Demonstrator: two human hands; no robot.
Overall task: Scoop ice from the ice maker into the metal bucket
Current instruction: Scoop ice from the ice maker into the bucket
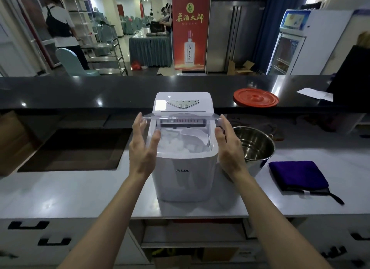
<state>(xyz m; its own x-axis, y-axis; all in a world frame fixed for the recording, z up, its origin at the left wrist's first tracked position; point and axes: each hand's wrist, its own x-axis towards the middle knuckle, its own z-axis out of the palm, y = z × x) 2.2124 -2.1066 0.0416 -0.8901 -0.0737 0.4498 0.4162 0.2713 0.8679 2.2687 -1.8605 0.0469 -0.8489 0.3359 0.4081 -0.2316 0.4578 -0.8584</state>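
Flanking the white ice maker [185, 148], the left hand [142, 146] and right hand [228, 148] were spread open, fingers at the raised clear lid [181, 117], gripping nothing. Inside lay rounded ice [176, 145] and a translucent scoop [195, 134]. The shiny metal bucket [255, 146] stood just right of the right hand on the pale desk [80, 190], beside a folded purple cloth [298, 175]; a red lid [255, 97] lay beyond.

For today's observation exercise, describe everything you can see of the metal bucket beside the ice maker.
The metal bucket is a round, shiny, steel-looking pail standing upright on the pale counter, just right of the white ice maker. Its mouth is open and its reflective inside looks empty. A handle fitting shows at the far right rim. The right hand hides its left edge; actual contact cannot be told. A folded purple cloth lies nearby to its right.
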